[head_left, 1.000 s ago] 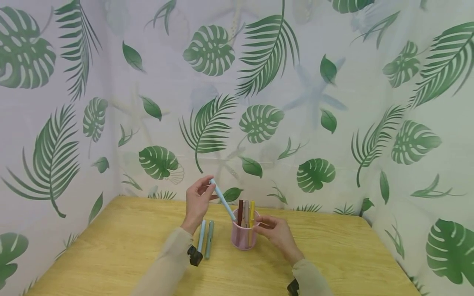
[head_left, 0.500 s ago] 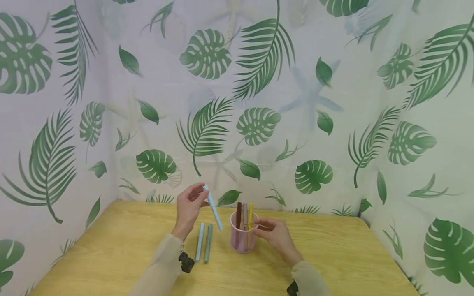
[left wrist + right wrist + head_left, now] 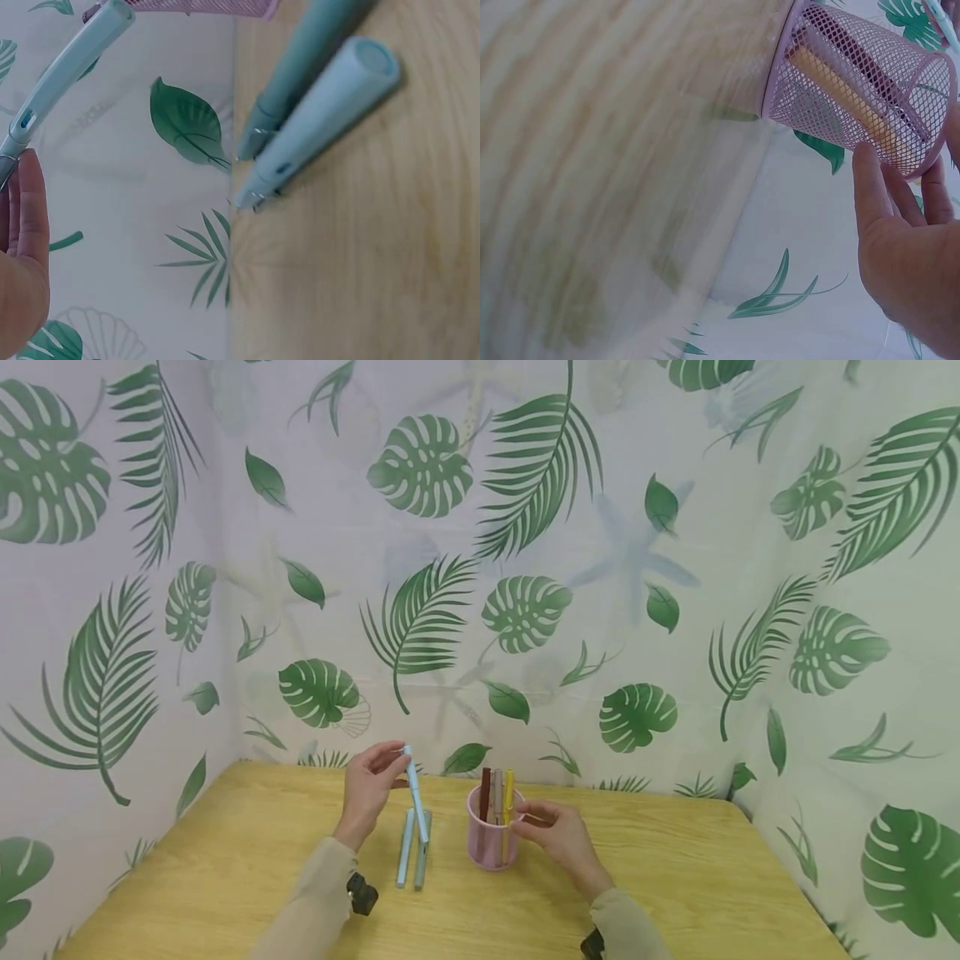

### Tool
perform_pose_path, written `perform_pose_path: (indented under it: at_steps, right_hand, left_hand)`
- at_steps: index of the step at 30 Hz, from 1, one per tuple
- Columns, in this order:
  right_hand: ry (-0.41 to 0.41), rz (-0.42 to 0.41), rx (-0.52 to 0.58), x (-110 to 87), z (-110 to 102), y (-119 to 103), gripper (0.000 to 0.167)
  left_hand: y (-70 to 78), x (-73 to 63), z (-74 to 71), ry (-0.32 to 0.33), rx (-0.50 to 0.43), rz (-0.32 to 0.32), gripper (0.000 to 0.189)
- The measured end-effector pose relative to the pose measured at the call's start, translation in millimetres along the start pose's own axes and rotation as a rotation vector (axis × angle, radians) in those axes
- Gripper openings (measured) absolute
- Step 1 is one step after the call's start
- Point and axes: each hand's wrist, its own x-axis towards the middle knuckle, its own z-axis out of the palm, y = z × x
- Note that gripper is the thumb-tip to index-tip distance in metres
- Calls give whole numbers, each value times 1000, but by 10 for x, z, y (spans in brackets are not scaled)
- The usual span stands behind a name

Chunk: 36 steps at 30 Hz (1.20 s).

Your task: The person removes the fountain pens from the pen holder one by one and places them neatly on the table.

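Observation:
My left hand (image 3: 370, 787) pinches a light blue pen (image 3: 415, 793) near its upper end, its lower end slanting down over the pens on the table. Those are another light blue pen (image 3: 405, 852) and a grey-green pen (image 3: 421, 867), lying side by side; the left wrist view shows their clips. To their right a pink mesh pen cup (image 3: 489, 853) stands upright, with a dark red pen (image 3: 485, 792), a grey pen (image 3: 498, 795) and a yellow pen (image 3: 509, 790) in it. My right hand (image 3: 561, 842) holds the cup's right side, thumb against the mesh (image 3: 817, 97) and fingers near the rim.
The wooden table (image 3: 675, 868) reaches back to a white curtain (image 3: 555, 693) printed with green leaves, which also encloses both sides. A black wrist camera (image 3: 362, 893) sits on the left sleeve, another (image 3: 592, 945) on the right one.
My left hand has carried the light blue pen left and down, away from the cup's rim to over the two lying pens. The right hand stays at the cup.

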Motion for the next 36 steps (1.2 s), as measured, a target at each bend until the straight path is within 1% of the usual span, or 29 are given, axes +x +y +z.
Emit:
perform_pose_path:
  at_steps: [4,6,9,11,13,17,25,31,36]
  right_hand:
    - [11,1,-21,1,3,-16,29]
    - [14,-3,-32,-48,11,-101,29]
    - [15,-6,-48,-59,15,-134,29]
    - [18,-4,-58,-61,19,-134,29]
    - [17,2,-58,-13,11,-57,30]
    - [8,6,-43,-7,5,-33,30]
    - [20,-2,-56,-25,11,-57,30]
    - [16,-5,-45,-28,15,-61,28]
    - [17,-1,-38,-33,21,-69,28]
  left_hand:
    - [-34,-8,-74,-11,28,-32,27]
    - [-43,-12,-102,-21,35,-52,29]
    - [-52,-13,-141,-31,58,-81,30]
    - [-68,-9,-168,-44,78,-97,31]
    - [-81,-8,-197,-51,101,-108,30]
    - [-112,4,-244,-65,142,-138,31]
    - [-137,30,-297,-89,240,-212,30]
    - [-154,26,-319,-83,278,-273,29]
    - [-223,26,-340,-101,307,-322,25]
